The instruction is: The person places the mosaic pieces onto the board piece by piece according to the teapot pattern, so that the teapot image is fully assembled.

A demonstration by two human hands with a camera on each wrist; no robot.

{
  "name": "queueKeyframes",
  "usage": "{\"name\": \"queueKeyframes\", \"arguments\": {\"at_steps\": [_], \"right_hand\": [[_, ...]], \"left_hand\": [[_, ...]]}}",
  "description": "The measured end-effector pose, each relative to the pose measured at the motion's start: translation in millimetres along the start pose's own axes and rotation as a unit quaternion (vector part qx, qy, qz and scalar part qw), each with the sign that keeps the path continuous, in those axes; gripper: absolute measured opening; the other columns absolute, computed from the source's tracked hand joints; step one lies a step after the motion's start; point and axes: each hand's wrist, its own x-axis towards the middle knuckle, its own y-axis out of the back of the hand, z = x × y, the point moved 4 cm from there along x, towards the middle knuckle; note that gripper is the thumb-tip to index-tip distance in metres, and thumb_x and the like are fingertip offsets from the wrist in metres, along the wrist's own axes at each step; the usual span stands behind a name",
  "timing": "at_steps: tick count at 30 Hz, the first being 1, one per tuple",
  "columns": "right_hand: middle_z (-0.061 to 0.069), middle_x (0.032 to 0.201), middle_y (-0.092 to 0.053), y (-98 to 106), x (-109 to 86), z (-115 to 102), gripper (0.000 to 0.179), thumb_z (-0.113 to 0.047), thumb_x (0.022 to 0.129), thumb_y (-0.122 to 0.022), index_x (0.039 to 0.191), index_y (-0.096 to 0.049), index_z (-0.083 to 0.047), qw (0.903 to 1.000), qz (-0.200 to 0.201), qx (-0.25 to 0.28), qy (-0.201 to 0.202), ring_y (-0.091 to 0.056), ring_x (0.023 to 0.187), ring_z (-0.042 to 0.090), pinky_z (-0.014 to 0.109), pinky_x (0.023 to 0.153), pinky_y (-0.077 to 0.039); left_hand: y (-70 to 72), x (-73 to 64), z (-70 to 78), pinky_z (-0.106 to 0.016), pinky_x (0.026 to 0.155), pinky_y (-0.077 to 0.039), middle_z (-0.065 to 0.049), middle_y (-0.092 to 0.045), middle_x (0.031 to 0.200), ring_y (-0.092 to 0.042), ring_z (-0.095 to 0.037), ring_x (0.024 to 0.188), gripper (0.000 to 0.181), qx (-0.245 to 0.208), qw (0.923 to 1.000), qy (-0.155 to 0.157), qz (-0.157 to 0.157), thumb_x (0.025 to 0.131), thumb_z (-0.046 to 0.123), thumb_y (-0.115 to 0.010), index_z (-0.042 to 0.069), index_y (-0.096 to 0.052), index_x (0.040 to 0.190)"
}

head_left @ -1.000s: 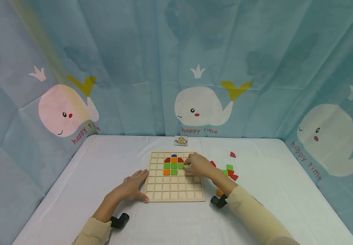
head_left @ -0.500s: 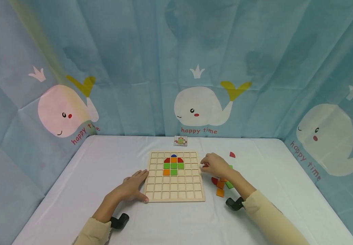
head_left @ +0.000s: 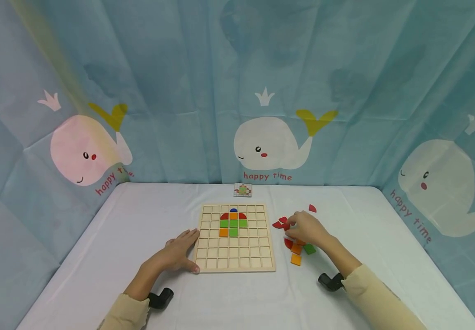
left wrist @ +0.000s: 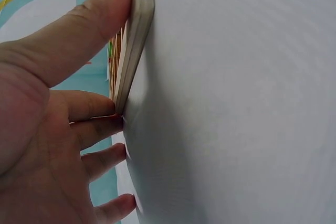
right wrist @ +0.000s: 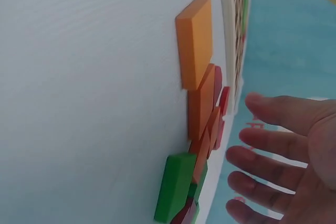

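A wooden grid board [head_left: 234, 263] lies on the table. Set in its cells are a blue piece [head_left: 233, 210], red quarter-rounds [head_left: 242, 216], green squares [head_left: 233, 223] and orange squares [head_left: 224, 232]. My left hand [head_left: 178, 252] rests spread along the board's left side, thumb at the near corner; in the left wrist view the thumb [left wrist: 89, 27] lies against the board's edge [left wrist: 137, 35]. My right hand [head_left: 309, 228] hovers over the loose pieces, fingertips by some red ones [head_left: 277, 225]. Its fingers [right wrist: 262, 163] are loosely extended in the right wrist view, with nothing seen in them.
Loose orange squares [head_left: 296, 260] and a green square [head_left: 309, 249] lie right of the board. One red quarter-round [head_left: 312, 208] sits apart, farther back. Behind the board is a small pattern card [head_left: 242, 190]. A whale-print curtain [head_left: 179, 151] hangs at the table's far edge.
My right hand has moved from the board's right half to over the loose pieces, uncovering red ones beside the board. My left hand stays put, and the set pieces look the same.
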Motion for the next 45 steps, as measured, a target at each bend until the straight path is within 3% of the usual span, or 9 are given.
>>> {"name": "queueKeyframes", "arguments": {"at_steps": [11, 18, 34, 45], "right_hand": [[0.004, 0.093, -0.069, -6, -2.0, 8, 0.035, -0.026, 0.079, -0.081, 0.106, -0.074, -0.005, 0.9995, -0.015, -0.012, -0.027, -0.055, 0.079, 0.016, 0.031, 0.076, -0.057], [0.002, 0.086, -0.066, -11, 0.2, 7, 0.029, -0.023, 0.078, -0.082, 0.101, -0.075, -0.006, 0.9993, -0.018, -0.025, -0.022, -0.053, 0.078, 0.016, 0.029, 0.074, -0.056], [0.004, 0.091, -0.068, -12, -0.9, 7, 0.028, -0.016, 0.079, -0.08, 0.104, -0.074, -0.004, 0.9991, -0.019, -0.029, -0.024, -0.053, 0.081, 0.017, 0.03, 0.074, -0.057], [0.004, 0.093, -0.069, -9, 0.5, 5, 0.026, -0.017, 0.079, -0.08, 0.102, -0.075, -0.005, 0.9996, -0.003, -0.027, -0.008, -0.054, 0.085, 0.018, 0.034, 0.082, -0.057]], "left_hand": [[-2.8, 3.2, -3.9, -0.069, 0.113, -0.017, -0.02, -0.027, 0.159, -0.019, -0.043, 0.148, 0.113, 0.007, 1.0, 0.005, -0.003, 0.061, 0.035, -0.09, 0.0, -0.031, 0.151], [-2.3, 1.1, -3.3, -0.069, 0.113, -0.018, -0.021, -0.028, 0.159, -0.02, -0.043, 0.148, 0.114, 0.0, 1.0, 0.006, -0.005, 0.06, 0.034, -0.09, 0.0, -0.032, 0.151], [-2.2, 1.5, -1.9, -0.068, 0.114, -0.017, -0.019, -0.028, 0.159, -0.019, -0.042, 0.148, 0.111, 0.003, 0.9998, 0.014, -0.01, 0.062, 0.03, -0.09, 0.0, -0.031, 0.151], [-0.9, 3.0, -2.6, -0.067, 0.114, -0.017, -0.018, -0.027, 0.16, -0.019, -0.042, 0.148, 0.111, -0.003, 0.9998, 0.018, -0.01, 0.062, 0.031, -0.09, 0.001, -0.031, 0.151]]}}
